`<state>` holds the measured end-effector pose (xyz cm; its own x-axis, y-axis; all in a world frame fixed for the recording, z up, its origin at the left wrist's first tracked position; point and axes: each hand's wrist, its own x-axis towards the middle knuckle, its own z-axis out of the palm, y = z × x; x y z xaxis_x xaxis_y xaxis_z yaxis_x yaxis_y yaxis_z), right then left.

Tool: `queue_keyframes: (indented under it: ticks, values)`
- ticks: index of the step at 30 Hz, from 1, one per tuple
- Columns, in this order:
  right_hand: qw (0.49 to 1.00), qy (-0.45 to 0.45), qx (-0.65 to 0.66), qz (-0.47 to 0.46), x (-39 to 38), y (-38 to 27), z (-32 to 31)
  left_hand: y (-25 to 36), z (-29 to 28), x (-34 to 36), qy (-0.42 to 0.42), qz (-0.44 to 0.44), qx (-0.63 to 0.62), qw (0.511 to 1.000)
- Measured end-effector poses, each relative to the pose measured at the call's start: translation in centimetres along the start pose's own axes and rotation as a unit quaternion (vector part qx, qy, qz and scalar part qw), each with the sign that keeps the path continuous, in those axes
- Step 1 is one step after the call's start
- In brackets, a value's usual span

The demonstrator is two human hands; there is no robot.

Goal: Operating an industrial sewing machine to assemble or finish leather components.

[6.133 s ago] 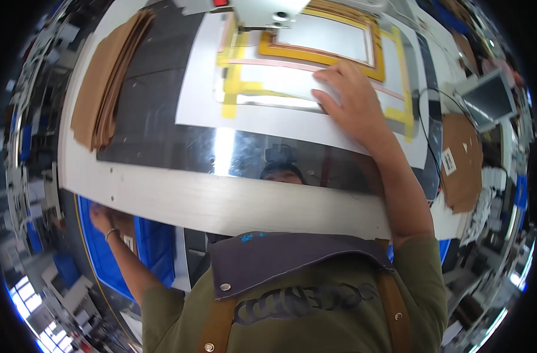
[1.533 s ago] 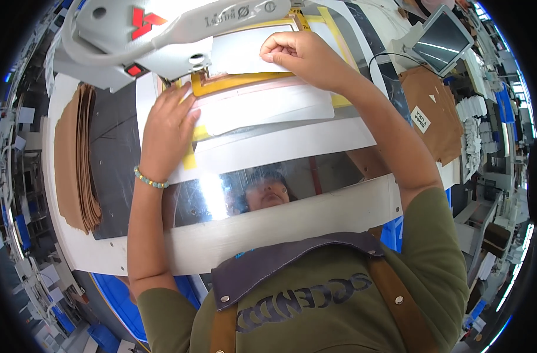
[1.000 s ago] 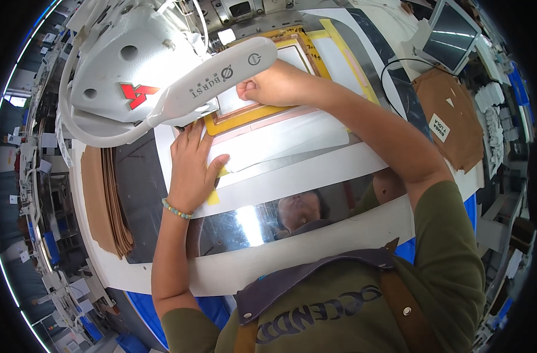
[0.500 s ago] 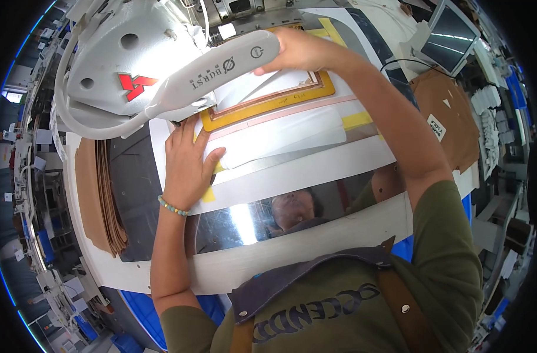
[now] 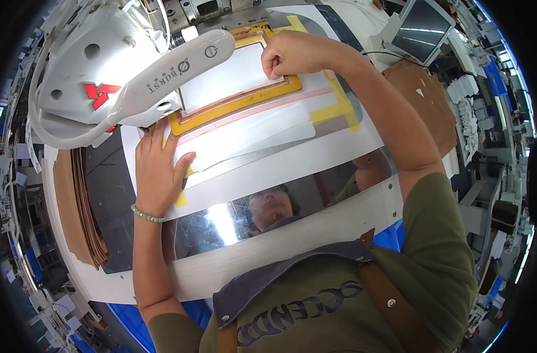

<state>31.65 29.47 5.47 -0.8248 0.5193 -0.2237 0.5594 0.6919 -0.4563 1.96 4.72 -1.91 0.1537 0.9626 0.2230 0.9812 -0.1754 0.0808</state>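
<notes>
A yellow rectangular frame with a brown inner border lies on a white sheet under the machine head. White material fills its opening. My right hand rests at the frame's right inner edge, fingers curled closed against the white material; whether something is pinched in them is hidden. My left hand lies flat near the frame's left front corner, fingers stretched and thumb apart, holding nothing. The fingertips reach close under the machine head. A translucent white strip lies in front of the frame, beside my left thumb.
The white machine head and a grey lamp overhang the left side. Brown flat pieces are stacked at left, with more brown pieces at right near a monitor. Yellow tape and a shiny metal plate lie nearer.
My right hand has moved from beside the lamp's tip to the frame's right inner edge, its fingers now curled. The white material looks flatter. My left hand stays flat; the whole view has shifted.
</notes>
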Motion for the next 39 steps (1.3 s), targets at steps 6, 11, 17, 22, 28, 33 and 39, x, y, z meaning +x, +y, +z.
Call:
queue_keyframes:
  ticks: [6,11,17,22,28,33,39]
  values:
    - [0.998,-0.045,-0.034,0.004,0.8,-0.6,-0.5,0.3,-0.6,0.1,-0.038,-0.005,0.016,0.999]
    - [0.986,-0.077,-0.126,0.075,1.5,-2.6,-1.0,0.2,-0.1,-0.1,-0.03,-0.004,0.026,0.999]
    - [0.988,-0.036,-0.152,0.011,0.8,-3.3,0.4,-0.1,0.5,-0.4,-0.018,-0.017,0.021,0.999]
    - [0.93,0.077,-0.351,-0.071,1.0,-0.3,3.1,-0.3,0.8,-0.3,0.014,-0.007,-0.005,1.0]
    - [0.988,0.141,0.033,-0.056,4.5,-6.2,2.3,-0.9,1.5,-1.4,0.046,-0.009,-0.011,0.999]
    - [0.941,0.034,0.327,0.079,8.3,-10.9,7.1,-1.4,2.4,-0.6,0.078,0.03,-0.055,0.995]
    - [0.951,0.144,0.273,0.032,4.5,-9.4,8.1,-2.1,2.3,-1.2,0.079,0.031,-0.059,0.995]
